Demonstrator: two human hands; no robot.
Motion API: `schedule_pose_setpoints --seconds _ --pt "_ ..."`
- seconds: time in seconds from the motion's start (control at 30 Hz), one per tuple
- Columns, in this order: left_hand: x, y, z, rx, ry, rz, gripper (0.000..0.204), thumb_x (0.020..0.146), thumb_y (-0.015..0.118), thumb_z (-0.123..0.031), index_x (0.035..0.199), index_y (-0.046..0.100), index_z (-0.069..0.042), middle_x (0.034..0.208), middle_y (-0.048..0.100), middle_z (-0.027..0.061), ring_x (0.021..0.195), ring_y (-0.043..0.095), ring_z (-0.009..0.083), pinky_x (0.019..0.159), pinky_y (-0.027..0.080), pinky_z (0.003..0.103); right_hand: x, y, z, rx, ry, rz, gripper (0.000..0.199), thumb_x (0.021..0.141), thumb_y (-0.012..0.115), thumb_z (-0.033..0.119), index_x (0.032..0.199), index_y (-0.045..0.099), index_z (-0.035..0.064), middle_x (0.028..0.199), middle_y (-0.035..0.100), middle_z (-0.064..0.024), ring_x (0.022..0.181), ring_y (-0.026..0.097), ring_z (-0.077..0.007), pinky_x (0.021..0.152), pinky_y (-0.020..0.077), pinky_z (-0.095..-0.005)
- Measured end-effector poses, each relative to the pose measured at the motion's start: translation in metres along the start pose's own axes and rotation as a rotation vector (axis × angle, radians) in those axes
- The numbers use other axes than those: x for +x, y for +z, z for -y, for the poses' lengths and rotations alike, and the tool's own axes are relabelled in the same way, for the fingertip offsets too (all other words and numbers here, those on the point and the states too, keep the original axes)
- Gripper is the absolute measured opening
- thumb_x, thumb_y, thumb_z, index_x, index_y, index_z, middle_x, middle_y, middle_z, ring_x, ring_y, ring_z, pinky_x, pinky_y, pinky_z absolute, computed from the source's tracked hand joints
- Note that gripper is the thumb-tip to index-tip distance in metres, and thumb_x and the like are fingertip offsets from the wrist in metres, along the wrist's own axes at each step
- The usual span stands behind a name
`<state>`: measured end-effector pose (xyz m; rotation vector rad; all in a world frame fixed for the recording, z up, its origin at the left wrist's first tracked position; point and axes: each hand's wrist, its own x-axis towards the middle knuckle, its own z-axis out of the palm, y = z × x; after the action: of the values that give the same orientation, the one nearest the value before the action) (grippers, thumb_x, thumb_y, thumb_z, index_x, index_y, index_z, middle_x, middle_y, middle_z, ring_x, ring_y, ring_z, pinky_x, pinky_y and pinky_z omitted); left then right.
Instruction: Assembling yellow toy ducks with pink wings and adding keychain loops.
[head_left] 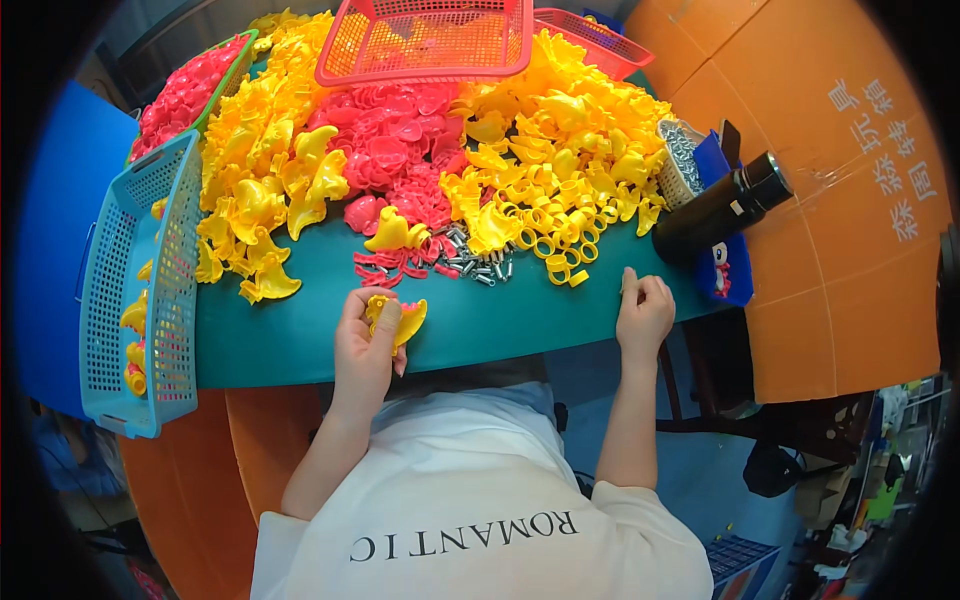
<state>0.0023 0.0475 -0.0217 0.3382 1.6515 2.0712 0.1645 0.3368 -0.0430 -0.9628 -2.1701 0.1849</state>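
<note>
My left hand [363, 352] is closed round a curved yellow plastic toy part [411, 322] with a bit of pink on it, held above the table's front edge. My right hand [645, 313] hovers over the table's right side, fingers curled together; whatever they hold, if anything, is too small to make out. Beyond my left hand lie small pink plastic pieces [388, 268], a loose yellow shell [395, 232] and several metal springs [490, 268]. Yellow rings [545, 243] are spread between the springs and the right-hand heap.
Heaps of yellow shells [250, 205] and pink shells [385, 140] cover the green table [470, 335]. A red basket [425, 75] stands behind, a blue basket [178, 370] at left. A black bottle [705, 215] leans by a blue bin [738, 270] and a tub of screws [683, 160].
</note>
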Motion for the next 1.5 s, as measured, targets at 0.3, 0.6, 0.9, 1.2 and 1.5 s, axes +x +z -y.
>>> schedule_pose_setpoints --seconds 0.3,0.6,0.9,1.2,1.5 --pt "-0.002 -0.002 0.000 0.007 -0.016 -0.001 0.018 0.096 0.056 -0.021 0.105 0.049 -0.007 0.084 0.052 0.0029 0.048 0.044 0.0040 0.039 0.035 0.018 0.038 -0.012 0.003 0.312 0.252 0.298 0.042 0.092 0.063 0.024 0.061 0.048 -0.0007 0.054 0.041 -0.0009 0.054 0.035 -0.0065 0.048 0.0289 -0.0280" --pt "-0.001 -0.004 -0.001 -0.018 -0.032 0.041 0.017 0.095 0.056 -0.020 0.104 0.050 -0.006 0.085 0.053 0.0027 0.048 0.044 0.0041 0.038 0.035 0.018 0.047 0.024 0.029 0.133 -0.054 0.252 0.031 0.090 0.063 0.032 0.082 0.057 0.0020 0.082 0.058 -0.0097 0.069 0.056 -0.0211 0.061 0.0438 -0.0345" --pt "-0.001 -0.006 -0.001 -0.019 -0.054 0.035 0.016 0.096 0.055 -0.019 0.104 0.049 -0.006 0.084 0.053 0.0027 0.047 0.044 0.0043 0.038 0.035 0.018 0.044 0.033 0.014 0.639 0.105 0.197 0.021 0.094 0.059 0.021 0.093 0.062 0.0000 0.081 0.054 -0.0056 0.072 0.052 -0.0127 0.064 0.0422 -0.0243" --pt "0.001 -0.011 0.000 -0.120 -0.060 -0.010 0.017 0.097 0.055 -0.020 0.104 0.049 -0.007 0.083 0.052 0.0025 0.047 0.044 0.0043 0.038 0.035 0.018 0.030 0.005 0.072 0.512 -0.236 0.014 0.005 0.089 0.058 0.003 0.085 0.060 0.0001 0.085 0.057 -0.0047 0.074 0.053 -0.0113 0.066 0.0414 -0.0214" --pt "-0.027 -0.023 0.009 0.068 0.208 0.205 0.026 0.094 0.058 -0.014 0.109 0.041 -0.003 0.084 0.057 0.0043 0.061 0.051 0.0045 0.051 0.041 0.020 -0.046 0.007 0.177 1.162 -0.230 0.890 0.016 0.076 0.073 -0.001 0.092 0.069 -0.0002 0.085 0.061 -0.0094 0.070 0.059 -0.0149 0.062 0.0479 -0.0251"
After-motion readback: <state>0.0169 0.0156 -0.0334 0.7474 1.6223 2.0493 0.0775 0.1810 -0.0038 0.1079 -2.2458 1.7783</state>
